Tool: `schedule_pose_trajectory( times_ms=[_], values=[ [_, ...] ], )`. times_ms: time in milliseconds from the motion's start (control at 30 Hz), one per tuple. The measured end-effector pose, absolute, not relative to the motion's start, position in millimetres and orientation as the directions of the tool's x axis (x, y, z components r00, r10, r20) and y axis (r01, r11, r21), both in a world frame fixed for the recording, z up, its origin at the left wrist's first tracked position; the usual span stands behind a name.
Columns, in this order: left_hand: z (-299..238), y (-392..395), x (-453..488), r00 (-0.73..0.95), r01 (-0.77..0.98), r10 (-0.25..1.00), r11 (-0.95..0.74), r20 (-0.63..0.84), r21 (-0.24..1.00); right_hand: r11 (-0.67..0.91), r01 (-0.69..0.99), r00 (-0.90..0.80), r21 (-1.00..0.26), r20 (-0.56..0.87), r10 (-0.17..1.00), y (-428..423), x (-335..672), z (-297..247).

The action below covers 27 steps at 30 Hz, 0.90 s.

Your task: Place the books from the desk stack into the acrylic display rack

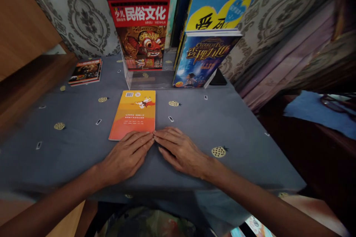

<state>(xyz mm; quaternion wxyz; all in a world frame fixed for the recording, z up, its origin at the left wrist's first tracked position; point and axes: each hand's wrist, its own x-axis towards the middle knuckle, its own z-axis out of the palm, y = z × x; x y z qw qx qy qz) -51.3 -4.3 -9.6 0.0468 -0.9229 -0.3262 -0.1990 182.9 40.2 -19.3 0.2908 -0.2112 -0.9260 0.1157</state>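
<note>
A thin yellow-orange booklet (pixel 133 113) lies on the grey tablecloth, its printed text upside down from where I sit. My left hand (pixel 128 155) rests flat over the booklet's lower right corner, fingers stretched out. Beside it, my right hand (pixel 180 150) lies on the cloth with its fingers extended, and the fingertips of both hands meet at the booklet's corner. Neither hand grips anything. Behind the booklet, a clear acrylic stand (pixel 144 81) holds upright books, among them a red-topped book with a mask picture (pixel 144 40) and a dark blue book (pixel 205 59).
A small stack of booklets (pixel 85 72) lies at the back left. A yellow-and-blue book (pixel 219 9) stands behind the dark blue one. A dark flat object (pixel 219 78) sits beside the stand. Blue fabric (pixel 319 113) lies off the table's right edge, near a pinkish curtain (pixel 289 52).
</note>
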Motion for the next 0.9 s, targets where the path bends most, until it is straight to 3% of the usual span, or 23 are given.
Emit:
schedule_pose_trajectory(
  times_ms=[433, 900],
  values=[
    [-6.4, -4.6, -49.3, 0.696, 0.633, 0.587, -0.773, 0.413, 0.033, 0.881, 0.330, -0.733, -0.339, 0.496, 0.465, 39.8, 182.3, -18.0],
    [9.4, 12.9, -44.8, 0.677, 0.627, 0.635, -0.763, 0.372, 0.161, 0.830, 0.368, -0.709, -0.420, 0.451, 0.543, 41.9, 184.2, -17.8]
  ],
)
